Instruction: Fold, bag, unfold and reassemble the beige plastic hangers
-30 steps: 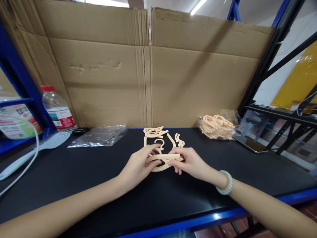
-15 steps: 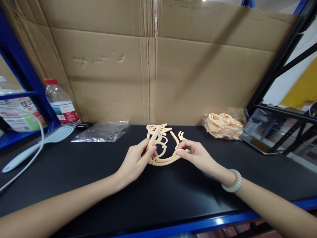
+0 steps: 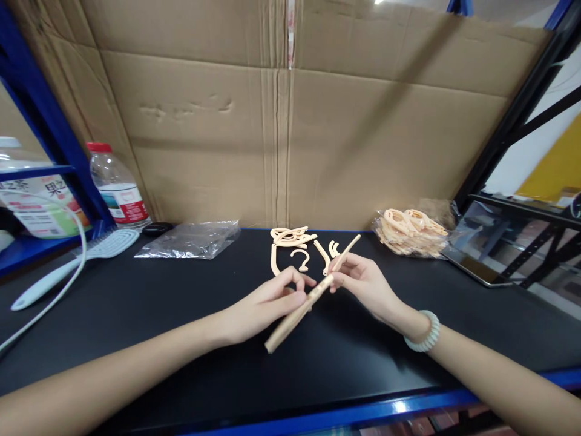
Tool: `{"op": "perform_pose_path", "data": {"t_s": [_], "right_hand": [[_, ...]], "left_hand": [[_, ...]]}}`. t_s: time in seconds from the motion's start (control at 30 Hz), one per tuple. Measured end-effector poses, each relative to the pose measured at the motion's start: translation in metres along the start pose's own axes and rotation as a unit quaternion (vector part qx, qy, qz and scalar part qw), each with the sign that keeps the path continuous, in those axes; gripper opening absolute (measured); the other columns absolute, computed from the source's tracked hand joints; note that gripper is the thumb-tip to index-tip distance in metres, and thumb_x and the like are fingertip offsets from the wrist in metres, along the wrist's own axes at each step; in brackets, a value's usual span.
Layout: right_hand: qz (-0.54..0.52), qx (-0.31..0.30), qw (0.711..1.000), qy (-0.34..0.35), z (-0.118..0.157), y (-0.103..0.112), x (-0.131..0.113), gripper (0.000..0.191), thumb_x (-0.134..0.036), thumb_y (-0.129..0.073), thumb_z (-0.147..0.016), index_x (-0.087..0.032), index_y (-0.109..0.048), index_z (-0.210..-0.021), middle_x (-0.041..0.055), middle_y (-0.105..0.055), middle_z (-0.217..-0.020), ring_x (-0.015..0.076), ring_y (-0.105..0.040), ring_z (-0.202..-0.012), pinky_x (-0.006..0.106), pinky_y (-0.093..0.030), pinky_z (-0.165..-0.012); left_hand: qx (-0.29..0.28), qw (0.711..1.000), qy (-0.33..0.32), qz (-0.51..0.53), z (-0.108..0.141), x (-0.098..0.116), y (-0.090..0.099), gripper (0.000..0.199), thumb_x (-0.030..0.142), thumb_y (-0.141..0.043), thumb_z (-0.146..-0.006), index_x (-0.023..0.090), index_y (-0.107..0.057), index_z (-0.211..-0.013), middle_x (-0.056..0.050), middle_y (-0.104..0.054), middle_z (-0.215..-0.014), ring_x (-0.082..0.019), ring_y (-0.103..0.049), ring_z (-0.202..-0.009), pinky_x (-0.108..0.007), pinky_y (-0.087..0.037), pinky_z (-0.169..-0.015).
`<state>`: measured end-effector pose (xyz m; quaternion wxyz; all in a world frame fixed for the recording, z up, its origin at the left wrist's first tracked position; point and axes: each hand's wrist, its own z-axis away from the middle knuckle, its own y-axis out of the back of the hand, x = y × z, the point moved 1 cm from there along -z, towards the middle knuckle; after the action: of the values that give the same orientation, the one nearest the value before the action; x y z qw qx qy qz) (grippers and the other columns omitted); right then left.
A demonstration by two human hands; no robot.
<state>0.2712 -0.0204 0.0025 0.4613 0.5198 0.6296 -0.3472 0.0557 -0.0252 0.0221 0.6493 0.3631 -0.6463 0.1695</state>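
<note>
Above the black tabletop, my left hand [image 3: 267, 303] pinches a long beige plastic hanger arm [image 3: 290, 324] between thumb and fingers. That arm slants from low left up to my right hand [image 3: 365, 281], whose closed fingers grip its upper end. A thinner beige strip [image 3: 349, 249] sticks up past the right fingers; whether it joins the arm I cannot tell. Just beyond the hands lie a loose hanger hook [image 3: 303, 259], curved arm pieces [image 3: 321, 253] and small curved hooks [image 3: 334, 249]. Behind them is a flat pile of hanger parts [image 3: 290, 236].
At the right back sits a clear bag of beige hanger parts [image 3: 411, 230], beside a tablet-like slab [image 3: 476, 266]. Leftward are an empty plastic bag [image 3: 190, 239], a pale blue hairbrush [image 3: 54, 281], a white cable [image 3: 84, 242] and a bottle [image 3: 120, 194]. Cardboard [image 3: 204, 121] stands behind.
The beige hanger parts have been turned from a curved, face-on view to a slanted, edge-on one. My left hand has moved slightly right and down, uncovering the hook and a curved piece.
</note>
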Motion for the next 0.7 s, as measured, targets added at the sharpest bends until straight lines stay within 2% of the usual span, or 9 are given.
{"op": "perform_pose_path", "data": {"t_s": [0.07, 0.2, 0.4, 0.5, 0.57, 0.7], "right_hand": [[0.011, -0.002, 1.000, 0.009, 0.002, -0.004, 0.000, 0.021, -0.033, -0.075, -0.072, -0.018, -0.060, -0.075, 0.0007, -0.060, -0.075, 0.0136, -0.060, -0.068, 0.029, -0.054, -0.064], [0.030, 0.013, 0.999, 0.025, 0.005, -0.009, 0.000, 0.017, -0.030, -0.075, -0.071, -0.018, -0.063, -0.073, 0.0008, -0.062, -0.075, 0.0139, -0.062, -0.069, 0.028, -0.054, -0.063], [0.056, 0.013, 0.996, 0.069, 0.005, -0.008, 0.001, 0.013, -0.028, -0.075, -0.072, -0.019, -0.066, -0.071, 0.0021, -0.065, -0.078, 0.0142, -0.061, -0.071, 0.027, -0.051, -0.062], [0.070, 0.005, 0.994, 0.080, 0.005, -0.009, 0.002, 0.010, -0.028, -0.074, -0.074, -0.019, -0.067, -0.072, 0.0035, -0.066, -0.081, 0.0157, -0.062, -0.075, 0.028, -0.052, -0.063], [0.088, -0.001, 0.992, 0.092, 0.005, -0.009, 0.002, 0.009, -0.028, -0.072, -0.076, -0.020, -0.069, -0.077, 0.0040, -0.065, -0.082, 0.0163, -0.062, -0.077, 0.028, -0.052, -0.063], [0.151, -0.026, 0.977, 0.145, 0.007, -0.010, 0.001, 0.009, -0.027, -0.067, -0.082, -0.020, -0.071, -0.087, 0.0050, -0.066, -0.085, 0.0164, -0.063, -0.079, 0.028, -0.053, -0.064]], "left_hand": [[-0.017, 0.999, 0.025, 0.027, 0.000, -0.004, -0.004, 0.032, 0.053, -0.050, -0.087, 0.022, -0.050, -0.094, -0.006, -0.061, -0.102, -0.018, -0.062, -0.083, -0.035, -0.051, -0.076], [-0.006, 0.997, 0.062, 0.048, -0.004, -0.014, -0.006, 0.036, 0.047, -0.057, -0.084, 0.022, -0.049, -0.108, -0.002, -0.062, -0.090, -0.015, -0.061, -0.073, -0.031, -0.049, -0.070], [0.029, 0.996, 0.076, 0.028, -0.008, -0.019, -0.011, 0.032, 0.042, -0.057, -0.083, 0.020, -0.054, -0.106, 0.004, -0.055, -0.072, -0.011, -0.051, -0.057, -0.023, -0.043, -0.053], [0.058, 0.996, 0.057, -0.031, -0.008, -0.018, -0.012, 0.030, 0.040, -0.050, -0.088, 0.020, -0.055, -0.110, 0.005, -0.051, -0.066, -0.010, -0.043, -0.050, -0.021, -0.036, -0.046], [0.081, 0.991, 0.041, -0.102, -0.007, -0.016, -0.013, 0.027, 0.035, -0.045, -0.090, 0.019, -0.058, -0.107, 0.005, -0.050, -0.064, -0.009, -0.041, -0.050, -0.021, -0.033, -0.047], [0.098, 0.968, -0.002, -0.232, -0.005, -0.009, -0.012, 0.028, 0.029, -0.038, -0.094, 0.017, -0.062, -0.102, 0.001, -0.059, -0.071, -0.012, -0.050, -0.060, -0.022, -0.038, -0.056]]}}
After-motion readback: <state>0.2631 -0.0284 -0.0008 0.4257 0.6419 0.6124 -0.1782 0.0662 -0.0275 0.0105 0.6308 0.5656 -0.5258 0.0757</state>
